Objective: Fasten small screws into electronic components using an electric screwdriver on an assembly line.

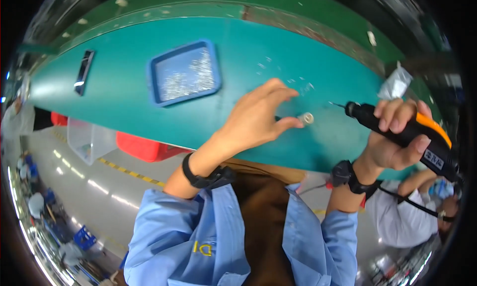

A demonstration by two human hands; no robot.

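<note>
My left hand (261, 112) is over the green tabletop, thumb and index finger spread with a gap between them. A small round silver metal piece (308, 118) sits at the thumb's tip; whether the two touch I cannot tell. Something dark shows under the palm, too hidden to name. My right hand (397, 132) is wrapped around a black and orange electric screwdriver (370, 118), its thin bit pointing left toward the metal piece, a short way apart from it. Several tiny shiny parts (303, 82) lie scattered just beyond my left hand.
A blue tray (217, 72) holding many small metal pins stands left of centre on the green table (124, 87). Farther left lies a dark flat object (84, 72). A clear plastic bag (396, 82) is at the right edge. A person in white (402, 216) sits at the right.
</note>
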